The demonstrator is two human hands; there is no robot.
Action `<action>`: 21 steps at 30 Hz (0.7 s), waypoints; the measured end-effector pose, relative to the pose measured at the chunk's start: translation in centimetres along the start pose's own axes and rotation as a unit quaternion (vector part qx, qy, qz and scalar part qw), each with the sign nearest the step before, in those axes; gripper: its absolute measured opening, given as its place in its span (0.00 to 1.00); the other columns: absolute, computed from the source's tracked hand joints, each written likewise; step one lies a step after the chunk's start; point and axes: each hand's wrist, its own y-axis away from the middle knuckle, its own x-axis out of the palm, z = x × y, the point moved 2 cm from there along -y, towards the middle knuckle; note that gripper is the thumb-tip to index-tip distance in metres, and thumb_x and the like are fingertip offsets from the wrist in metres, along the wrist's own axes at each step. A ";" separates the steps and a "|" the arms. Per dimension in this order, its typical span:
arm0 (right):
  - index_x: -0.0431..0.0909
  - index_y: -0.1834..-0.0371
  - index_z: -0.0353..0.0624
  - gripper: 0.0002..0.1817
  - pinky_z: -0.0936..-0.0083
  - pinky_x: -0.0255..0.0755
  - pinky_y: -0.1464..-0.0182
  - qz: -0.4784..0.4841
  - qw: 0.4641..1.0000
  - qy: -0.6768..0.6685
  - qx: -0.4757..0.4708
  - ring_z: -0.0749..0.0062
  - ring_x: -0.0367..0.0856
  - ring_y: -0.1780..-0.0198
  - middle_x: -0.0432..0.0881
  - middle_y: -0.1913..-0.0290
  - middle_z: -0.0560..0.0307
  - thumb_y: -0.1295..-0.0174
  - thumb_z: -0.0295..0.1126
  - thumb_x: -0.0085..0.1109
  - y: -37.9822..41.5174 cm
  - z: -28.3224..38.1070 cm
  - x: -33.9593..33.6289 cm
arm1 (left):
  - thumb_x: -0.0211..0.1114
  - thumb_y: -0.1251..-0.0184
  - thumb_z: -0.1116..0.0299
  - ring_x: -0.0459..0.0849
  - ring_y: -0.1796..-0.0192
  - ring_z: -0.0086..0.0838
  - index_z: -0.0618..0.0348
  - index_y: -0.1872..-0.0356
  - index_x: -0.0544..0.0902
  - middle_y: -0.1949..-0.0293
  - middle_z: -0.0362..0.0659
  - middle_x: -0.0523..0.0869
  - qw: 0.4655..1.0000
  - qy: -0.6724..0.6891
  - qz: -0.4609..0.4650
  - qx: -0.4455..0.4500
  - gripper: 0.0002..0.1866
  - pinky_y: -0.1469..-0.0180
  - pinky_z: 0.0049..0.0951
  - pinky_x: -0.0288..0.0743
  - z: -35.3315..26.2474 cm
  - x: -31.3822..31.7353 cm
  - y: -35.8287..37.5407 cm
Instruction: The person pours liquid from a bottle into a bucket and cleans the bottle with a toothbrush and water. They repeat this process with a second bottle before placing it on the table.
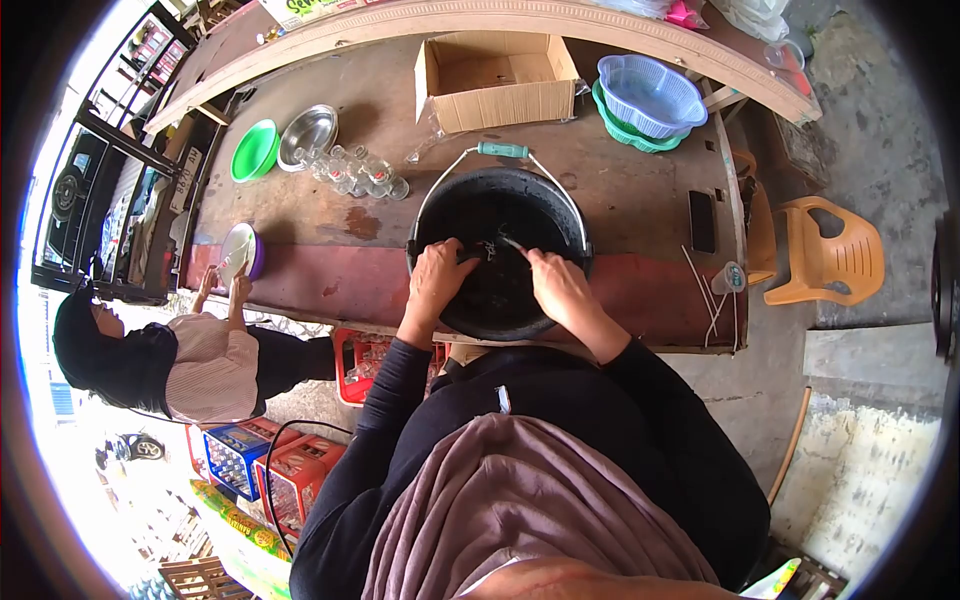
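Observation:
A black bucket [462,212] with a wire handle and green grip stands at the table's front edge, before my body. Over its left side, my left hand [436,282] is closed, thumb pointing inward; what its fingers hold is hidden against the dark interior. My right hand [562,292] reaches over the right rim and is closed on a slim grey tool [514,243], whose tip points to the bucket's middle. Small pale bits [490,250] show between the hands. The bucket's dark inside hides its other contents.
Glass bottles [355,172], a steel bowl [309,138] and a green bowl [255,151] stand left. Behind are a cardboard box [505,105] and stacked plastic baskets [650,97]. A phone [702,222] lies right. A co-worker [215,365] handles a purple-and-white bowl [240,250].

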 end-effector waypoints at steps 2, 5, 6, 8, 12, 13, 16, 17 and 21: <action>0.75 0.57 0.37 0.07 0.58 0.80 0.67 -0.018 0.999 -0.035 -0.029 0.46 0.85 0.69 0.83 0.69 0.41 0.32 0.26 0.47 0.0 0.2 -0.2 | 0.73 0.44 0.59 0.85 0.57 0.50 0.65 0.61 0.83 0.61 0.57 0.86 0.999 -0.015 0.022 -0.042 0.19 0.55 0.43 0.78 0.2 0.2 -0.1; 0.75 0.58 0.37 0.07 0.56 0.80 0.65 -0.067 0.987 -0.111 -0.097 0.45 0.85 0.67 0.83 0.69 0.40 0.33 0.26 0.48 1.1 2.1 -0.5 | 0.74 0.45 0.61 0.85 0.57 0.50 0.64 0.60 0.83 0.62 0.57 0.86 0.998 0.038 -0.056 0.005 0.18 0.55 0.43 0.79 0.7 0.4 0.0; 0.75 0.58 0.37 0.07 0.57 0.80 0.65 -0.039 0.992 -0.094 -0.075 0.46 0.85 0.68 0.83 0.69 0.40 0.33 0.26 0.48 1.0 2.0 -0.6 | 0.74 0.46 0.61 0.85 0.57 0.49 0.64 0.60 0.83 0.62 0.56 0.86 0.998 0.039 -0.050 0.015 0.18 0.55 0.43 0.79 0.4 0.0 0.0; 0.75 0.59 0.36 0.07 0.57 0.80 0.66 -0.001 0.999 -0.039 -0.034 0.46 0.85 0.67 0.82 0.69 0.39 0.33 0.27 0.48 0.4 0.7 -0.1 | 0.75 0.47 0.62 0.86 0.57 0.49 0.63 0.61 0.83 0.62 0.56 0.86 0.998 0.041 -0.046 0.025 0.18 0.55 0.42 0.79 0.3 -0.1 0.0; 0.75 0.59 0.35 0.07 0.57 0.80 0.67 -0.021 0.996 -0.072 -0.051 0.46 0.85 0.68 0.82 0.69 0.40 0.33 0.26 0.48 0.3 1.4 -1.1 | 0.76 0.51 0.64 0.85 0.58 0.49 0.63 0.61 0.82 0.63 0.55 0.86 0.999 0.023 -0.017 -0.027 0.19 0.55 0.41 0.79 0.5 0.3 -0.3; 0.75 0.59 0.35 0.07 0.57 0.80 0.67 -0.059 0.986 -0.122 -0.094 0.46 0.85 0.68 0.83 0.70 0.40 0.33 0.26 0.48 0.7 2.3 -1.3 | 0.77 0.53 0.64 0.85 0.58 0.49 0.63 0.62 0.82 0.64 0.55 0.86 0.998 0.036 -0.027 -0.048 0.19 0.55 0.41 0.79 0.5 0.4 -0.1; 0.76 0.58 0.34 0.08 0.58 0.81 0.68 -0.028 0.992 -0.097 -0.080 0.46 0.85 0.68 0.83 0.70 0.41 0.34 0.25 0.48 0.6 1.6 -0.3 | 0.76 0.52 0.64 0.85 0.59 0.49 0.64 0.63 0.82 0.65 0.54 0.86 0.998 0.039 -0.050 0.015 0.18 0.57 0.42 0.79 0.6 0.0 -0.1; 0.76 0.57 0.34 0.08 0.58 0.81 0.68 0.002 0.996 -0.069 -0.058 0.46 0.85 0.69 0.83 0.70 0.41 0.34 0.25 0.48 0.4 0.9 0.3 | 0.76 0.52 0.64 0.85 0.59 0.49 0.64 0.63 0.82 0.65 0.54 0.86 0.998 0.039 -0.052 0.015 0.18 0.57 0.42 0.79 0.5 0.0 -0.1; 0.75 0.59 0.36 0.06 0.59 0.80 0.67 -0.019 0.995 -0.084 -0.054 0.47 0.85 0.68 0.83 0.68 0.41 0.35 0.25 0.50 0.3 1.2 -0.2 | 0.77 0.53 0.66 0.85 0.58 0.49 0.64 0.64 0.82 0.63 0.54 0.86 0.999 0.028 -0.016 -0.028 0.17 0.57 0.42 0.78 0.6 0.4 -0.4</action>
